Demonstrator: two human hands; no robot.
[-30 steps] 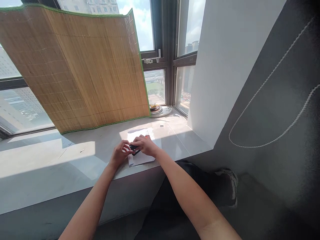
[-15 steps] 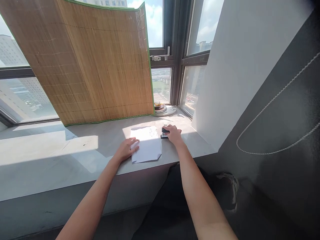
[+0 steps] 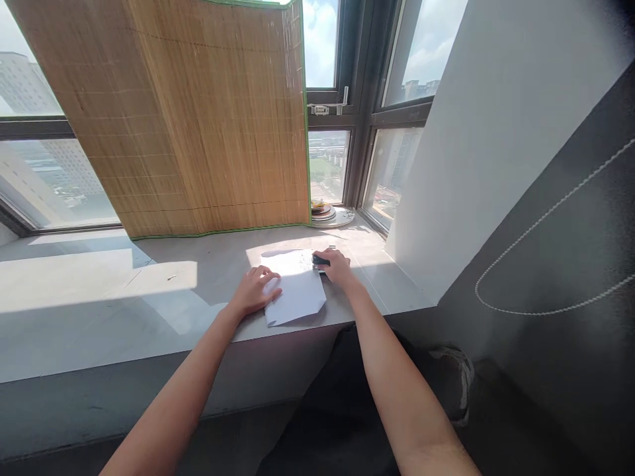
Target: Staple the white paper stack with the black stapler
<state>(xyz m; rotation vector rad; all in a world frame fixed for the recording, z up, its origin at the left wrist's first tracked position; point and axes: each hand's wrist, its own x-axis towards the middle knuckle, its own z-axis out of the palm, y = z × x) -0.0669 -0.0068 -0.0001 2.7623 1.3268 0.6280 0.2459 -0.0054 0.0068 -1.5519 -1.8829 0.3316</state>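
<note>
On the sill lies a white sheet of paper (image 3: pixel 296 294), with faint dark marks near its sunlit top and a bent lower-left corner. My left hand (image 3: pixel 254 289) grips the paper's left edge, thumb toward the bottom and fingers over the top. A black stapler (image 3: pixel 320 260) is in my right hand (image 3: pixel 338 266), fingers wrapped over its upper arm. The stapler's front end is at the paper's upper right edge; its base is mostly hidden by my hand and the paper. Whether the paper lies between its jaws I cannot tell.
A bamboo mat with green edging (image 3: pixel 223 132) leans against the window behind the sill (image 3: pixel 99 324). Stacked plates (image 3: pixel 331 217) stand in the far corner. A white wall (image 3: pixel 461 145) rises at right, with a beaded cord (image 3: pixel 526 238) hanging beyond it.
My right hand has moved the stapler left onto the paper's right edge. The paper has turned slightly, and its lower edge now appears lifted a little, with shadow below.
</note>
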